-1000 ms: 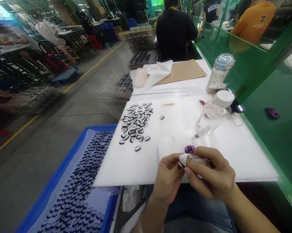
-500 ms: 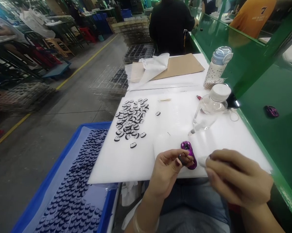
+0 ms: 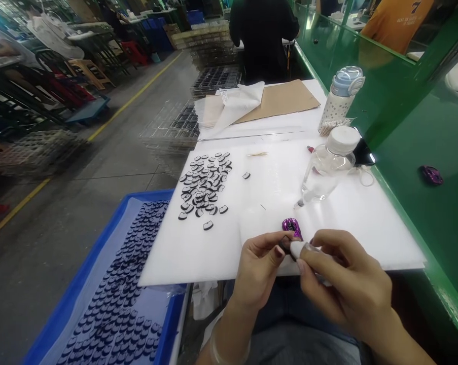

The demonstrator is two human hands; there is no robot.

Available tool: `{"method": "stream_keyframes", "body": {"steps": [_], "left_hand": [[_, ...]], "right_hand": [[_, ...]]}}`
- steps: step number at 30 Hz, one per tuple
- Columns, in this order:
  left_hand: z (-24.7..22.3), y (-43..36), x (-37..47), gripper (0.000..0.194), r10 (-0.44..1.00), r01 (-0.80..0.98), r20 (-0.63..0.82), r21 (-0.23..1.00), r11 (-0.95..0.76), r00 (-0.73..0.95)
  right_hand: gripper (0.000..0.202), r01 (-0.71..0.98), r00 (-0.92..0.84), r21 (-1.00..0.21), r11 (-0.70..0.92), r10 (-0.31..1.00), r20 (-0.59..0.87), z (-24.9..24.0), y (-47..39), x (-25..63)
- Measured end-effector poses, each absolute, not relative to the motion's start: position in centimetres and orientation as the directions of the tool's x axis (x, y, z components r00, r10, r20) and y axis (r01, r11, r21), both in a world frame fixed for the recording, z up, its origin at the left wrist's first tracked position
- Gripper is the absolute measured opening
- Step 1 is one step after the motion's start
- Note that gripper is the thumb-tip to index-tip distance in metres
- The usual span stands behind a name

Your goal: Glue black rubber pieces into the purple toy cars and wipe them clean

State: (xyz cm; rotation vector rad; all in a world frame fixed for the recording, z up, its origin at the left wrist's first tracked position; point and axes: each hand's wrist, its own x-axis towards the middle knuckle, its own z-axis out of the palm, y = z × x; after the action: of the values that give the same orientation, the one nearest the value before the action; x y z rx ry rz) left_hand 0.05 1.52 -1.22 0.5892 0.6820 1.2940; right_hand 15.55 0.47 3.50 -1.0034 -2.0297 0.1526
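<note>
My left hand [image 3: 256, 271] pinches a small dark piece [image 3: 285, 244] between thumb and fingertips. In my right hand [image 3: 348, 279] is a white-tipped object [image 3: 297, 249], its tip against or very close to that piece; most of it is hidden by the fingers. Just beyond both hands lies a purple toy car [image 3: 291, 226] on the white work board [image 3: 221, 258], partly covered by my fingers. To the left, many small dark curved pieces [image 3: 204, 190] with pale faces are heaped, and one loose piece [image 3: 246, 176] sits apart.
A clear jar [image 3: 327, 165] with a white lid and a dotted bottle [image 3: 341, 99] stand at the right. A blue tray [image 3: 124, 213] of dark pieces is at the lower left. Another purple car [image 3: 431, 175] rests on the green conveyor [image 3: 407, 218]. A person [image 3: 265, 38] sits ahead.
My right hand has moved left, bringing the white-tipped object to the dark piece in my left hand. The left hand stays nearly in place. The car on the green surface has shifted slightly right.
</note>
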Motion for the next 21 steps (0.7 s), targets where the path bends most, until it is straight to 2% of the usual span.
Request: {"method": "stream_keyframes", "body": {"steps": [2, 5, 7, 9, 11, 13, 17, 21], "left_hand": [[-1.2, 1.6, -0.1, 0.022, 0.983, -0.663, -0.108, 0.726, 0.182, 0.151], [-0.9, 1.3, -0.7, 0.020, 0.987, -0.599, -0.027, 0.792, 0.117, 0.156], [-0.7, 0.9, -1.2, 0.017, 0.991, -0.403, 0.094, 0.914, -0.050, 0.091], [-0.5, 0.4, -1.4, 0.021, 0.961, -0.031, 0.278, 0.960, -0.278, 0.002], [-0.6, 0.1, -1.3, 0.023, 0.887, 0.329, 0.461, 0.838, -0.436, 0.003], [-1.0, 0.1, -1.0, 0.020, 0.822, 0.513, 0.566, 0.686, -0.516, 0.070], [-1.8, 0.3, -0.4, 0.018, 0.778, 0.620, 0.608, 0.553, -0.557, 0.157], [-1.8, 0.4, -0.4, 0.020, 0.790, 0.650, 0.591, 0.537, -0.537, 0.164]], "right_hand": [[0.009, 0.598, -0.330, -0.488, 0.635, 0.751, 0.573, 3.9, 0.4, 16.9], [0.011, 0.607, -0.175, -0.622, 0.495, 0.846, 0.503, 3.3, 0.7, 18.7], [0.012, 0.582, -0.071, -0.711, 0.394, 0.896, 0.438, 2.3, 0.8, 19.2], [0.011, 0.536, -0.060, -0.777, 0.329, 0.934, 0.353, 1.2, 0.7, 19.1], [0.008, 0.501, -0.078, -0.814, 0.295, 0.952, 0.297, 0.4, 0.6, 18.6], [0.008, 0.488, -0.077, -0.827, 0.280, 0.957, 0.278, -0.1, 0.5, 17.9], [0.009, 0.532, -0.062, -0.803, 0.268, 0.958, 0.278, -0.2, 0.7, 17.0], [0.009, 0.570, -0.057, -0.781, 0.254, 0.961, 0.271, 0.0, 0.8, 16.9]]}}
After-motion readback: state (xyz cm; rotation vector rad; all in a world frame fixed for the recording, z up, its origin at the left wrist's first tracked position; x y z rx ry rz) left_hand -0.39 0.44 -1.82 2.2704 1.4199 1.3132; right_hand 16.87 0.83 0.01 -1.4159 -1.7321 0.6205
